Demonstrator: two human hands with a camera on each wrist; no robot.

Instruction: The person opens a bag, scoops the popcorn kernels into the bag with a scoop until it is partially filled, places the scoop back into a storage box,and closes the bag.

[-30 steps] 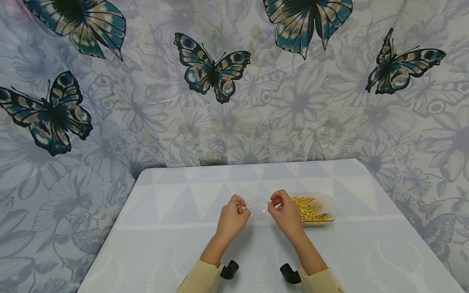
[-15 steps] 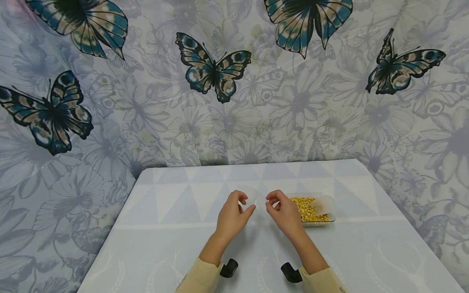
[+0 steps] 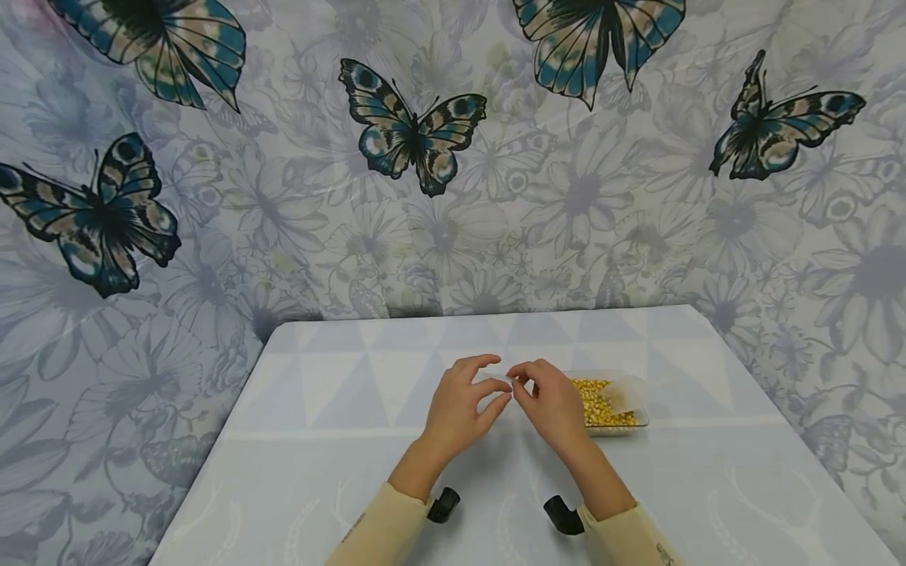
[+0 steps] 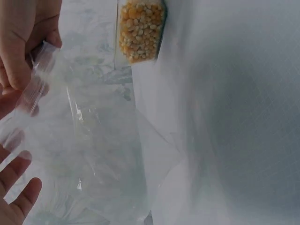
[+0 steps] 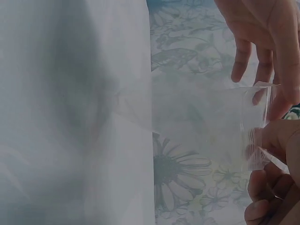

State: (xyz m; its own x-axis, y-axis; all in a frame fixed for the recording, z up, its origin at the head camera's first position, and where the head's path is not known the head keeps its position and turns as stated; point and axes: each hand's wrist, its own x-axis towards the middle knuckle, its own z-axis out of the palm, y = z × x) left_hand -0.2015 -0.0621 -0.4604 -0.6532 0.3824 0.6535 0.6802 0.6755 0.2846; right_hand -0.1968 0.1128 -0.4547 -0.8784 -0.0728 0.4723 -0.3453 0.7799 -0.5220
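Note:
A clear plastic zip bag (image 4: 98, 145) hangs from its ridged top edge, above the table. My right hand (image 3: 555, 405) pinches that edge between thumb and fingers, near one end. Across from it, my left hand (image 3: 458, 413) has its fingers spread and loosely bent, the tips close to the right hand's. In the right wrist view, the left fingers (image 5: 241, 61) lie around the bag's other top corner, some behind the film; no firm grip shows. The bag looks flat, with nothing visible inside. In the head view it is barely discernible between the hands.
Beyond the right hand stands a clear rectangular container (image 3: 617, 431) of yellow corn kernels (image 3: 594, 399). A whitish translucent object (image 3: 626, 391) rests on the kernels. Both sit on a pale patterned table (image 3: 340, 479), with a butterfly-print cloth (image 3: 297, 236) behind.
The left hand has left its pinch, spread its fingers and moved right towards the right hand. The right hand still pinches the bag, nearly in the same place.

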